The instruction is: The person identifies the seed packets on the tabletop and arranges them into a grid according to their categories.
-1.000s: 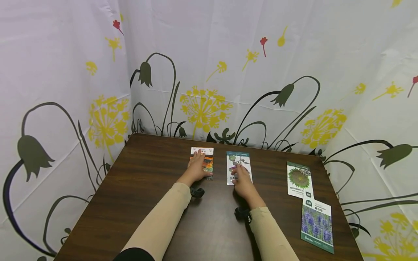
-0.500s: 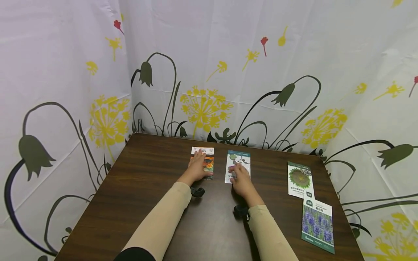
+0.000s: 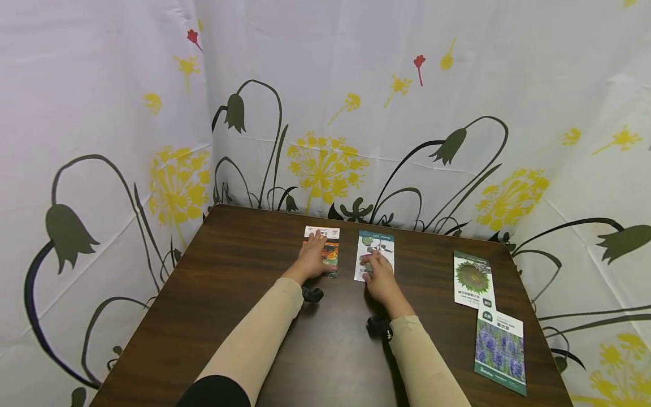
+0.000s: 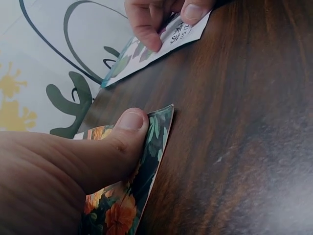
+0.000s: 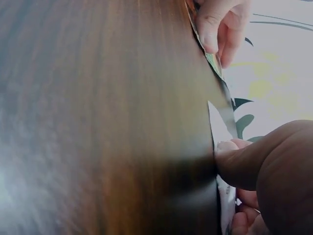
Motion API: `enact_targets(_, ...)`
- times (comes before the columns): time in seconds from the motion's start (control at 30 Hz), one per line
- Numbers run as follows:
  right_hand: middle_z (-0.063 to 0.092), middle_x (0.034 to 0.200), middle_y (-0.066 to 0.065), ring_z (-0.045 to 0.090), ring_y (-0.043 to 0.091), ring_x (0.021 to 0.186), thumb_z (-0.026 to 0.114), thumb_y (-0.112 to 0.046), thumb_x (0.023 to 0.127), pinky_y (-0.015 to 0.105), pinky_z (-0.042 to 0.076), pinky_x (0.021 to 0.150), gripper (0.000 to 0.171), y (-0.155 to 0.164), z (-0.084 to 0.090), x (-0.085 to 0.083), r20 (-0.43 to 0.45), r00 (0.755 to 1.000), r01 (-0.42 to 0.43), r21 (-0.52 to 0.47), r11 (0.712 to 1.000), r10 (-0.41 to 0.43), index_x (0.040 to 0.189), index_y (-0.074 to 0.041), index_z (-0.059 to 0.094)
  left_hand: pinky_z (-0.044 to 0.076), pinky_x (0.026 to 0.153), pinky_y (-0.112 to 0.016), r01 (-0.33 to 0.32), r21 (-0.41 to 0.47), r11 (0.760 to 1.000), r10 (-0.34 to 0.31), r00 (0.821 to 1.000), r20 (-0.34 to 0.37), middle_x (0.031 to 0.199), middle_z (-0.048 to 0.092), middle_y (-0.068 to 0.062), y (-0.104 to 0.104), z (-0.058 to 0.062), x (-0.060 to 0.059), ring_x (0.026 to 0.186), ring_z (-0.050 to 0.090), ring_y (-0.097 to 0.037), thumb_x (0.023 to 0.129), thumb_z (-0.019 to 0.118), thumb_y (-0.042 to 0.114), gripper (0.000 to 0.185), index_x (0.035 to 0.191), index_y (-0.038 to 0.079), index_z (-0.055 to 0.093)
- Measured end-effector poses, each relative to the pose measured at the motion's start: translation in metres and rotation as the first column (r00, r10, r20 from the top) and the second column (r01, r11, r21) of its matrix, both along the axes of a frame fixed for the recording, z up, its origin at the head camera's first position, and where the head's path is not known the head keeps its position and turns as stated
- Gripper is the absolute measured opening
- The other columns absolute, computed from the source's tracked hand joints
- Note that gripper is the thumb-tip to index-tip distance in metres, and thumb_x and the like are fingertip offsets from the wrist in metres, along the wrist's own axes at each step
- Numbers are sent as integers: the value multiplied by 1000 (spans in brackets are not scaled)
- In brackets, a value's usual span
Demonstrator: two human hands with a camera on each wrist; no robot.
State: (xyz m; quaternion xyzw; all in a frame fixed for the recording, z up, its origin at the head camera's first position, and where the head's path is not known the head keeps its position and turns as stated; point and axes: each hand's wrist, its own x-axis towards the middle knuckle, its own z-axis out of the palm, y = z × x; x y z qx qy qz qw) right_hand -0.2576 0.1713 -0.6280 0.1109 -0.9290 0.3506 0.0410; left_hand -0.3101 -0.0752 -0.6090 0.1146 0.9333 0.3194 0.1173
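My left hand lies on a seed packet with orange flowers near the table's back edge. Its fingers are spread, and in the left wrist view its thumb presses along the packet's edge. To the right, a white seed packet with a teal top band lies under my right hand. The index fingertip and thumb of that hand touch the packet's printed face, the fingers slightly bent. The palm covers the packet's lower right corner. The two packets lie side by side with a narrow strip of wood between them.
On the table's right side lie a sunflower seed packet and a packet with purple flowers, their corners overlapping. A white curtain with printed flowers hangs behind the dark wooden table.
The white packet has slid slightly away and to the left under my right hand, turning a little. My left hand stays on the orange-flower packet. The head view has shifted slightly.
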Motion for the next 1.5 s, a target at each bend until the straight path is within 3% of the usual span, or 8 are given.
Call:
enact_targets(0.37, 53, 160, 32, 50, 52, 151, 80, -1, 93, 65, 40, 124, 23, 6, -2, -2, -66, 998, 25, 28, 999, -23, 115, -5, 76, 11, 137, -65, 11, -15, 1000, -10, 1000, 28, 185, 2, -17, 3, 0, -7, 172, -2, -38, 91, 91, 37, 109, 173, 5, 27)
enact_targets(0.57, 59, 155, 30, 47, 52, 153, 80, -3, 93, 63, 38, 126, 28, 5, 1, -2, -82, 997, -4, 41, 999, 7, 121, -1, 79, 8, 138, -64, 14, -26, 1000, -13, 999, 42, 185, -2, -14, 1, -6, -13, 173, -6, -36, 91, 90, 40, 113, 175, 7, 22)
enact_targets(0.8, 56, 162, 25, 44, 49, 157, 81, -5, 95, 59, 36, 129, 37, 7, 6, -1, -17, 999, -26, 81, 996, 28, 132, -4, 77, 10, 137, -66, 3, 2, 1000, -3, 1000, 17, 185, 3, -19, 0, -2, -11, 172, -1, -40, 89, 93, 36, 111, 172, 3, 28)
enact_targets(1.07, 53, 165, 21, 40, 46, 160, 76, -6, 98, 58, 32, 132, 33, 10, 5, -4, 30, 999, -39, 66, 997, 37, 131, -7, 76, 9, 137, -64, 4, 3, 1000, -4, 1000, 18, 185, 3, -18, 1, -2, -9, 172, -1, -39, 90, 92, 37, 110, 173, 4, 27)
enact_targets(1.5, 53, 163, 27, 43, 52, 157, 77, -6, 99, 65, 36, 128, 37, 21, 8, 15, -53, 998, -32, 13, 999, 32, 135, -3, 74, 11, 137, -64, -2, 8, 1000, 2, 1000, 12, 185, 5, -17, 0, 2, -8, 173, 0, -38, 90, 92, 38, 109, 173, 4, 29)
